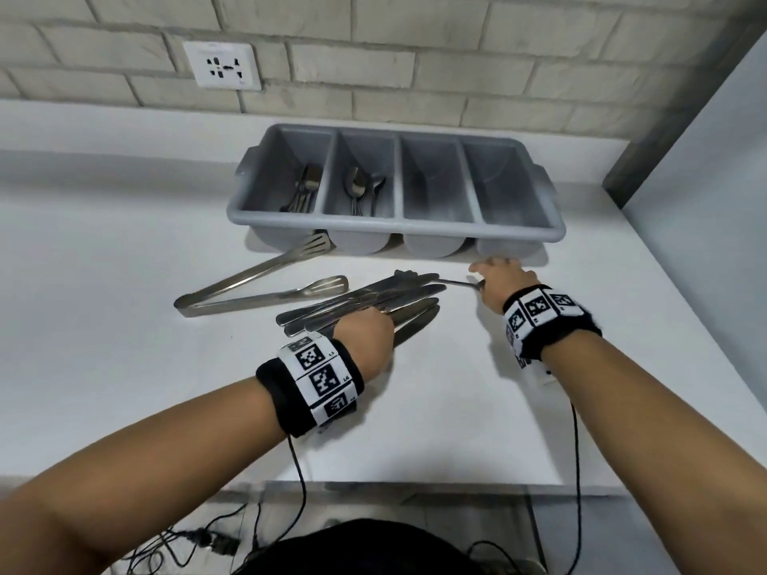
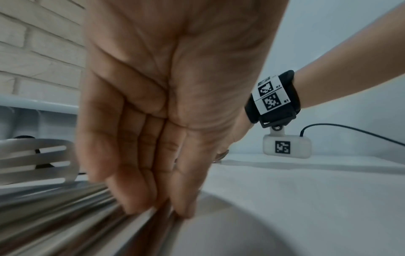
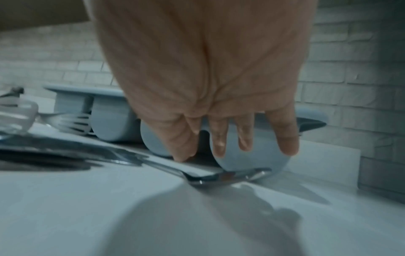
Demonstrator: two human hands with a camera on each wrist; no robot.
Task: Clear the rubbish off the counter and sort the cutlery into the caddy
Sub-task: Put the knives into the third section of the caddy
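sorting part done: forks and spoons already sit in the two left compartments of the caddy (image 1: pixel 556 234) at 12 o'clock, its two right compartments bare. knives (image 1: pixel 373 300), a spoon (image 1: pixel 460 283) and tongs (image 1: pixel 257 284) remain on the counter (image 1: pixel 124 325). left hand (image 1: pixel 365 338), fingers straight, presses the knives; right hand (image 1: pixel 504 284), fingers spread, apparently touches the spoon.

One caddy (image 1: pixel 519 232) with four compartments: forks (image 1: pixel 306 188) in the leftmost, count unclear; three spoons (image 1: pixel 361 188) visible in the second. One pair of tongs (image 1: pixel 249 290) on the table (image 1: pixel 124 263). One pile of knives (image 1: pixel 369 300), about six, exact count unclear from overlap. One loose spoon (image 3: pixel 221 176) right of the pile. Two hands, left (image 1: pixel 367 338) and right (image 1: pixel 504 284). One wall socket (image 1: pixel 223 65).
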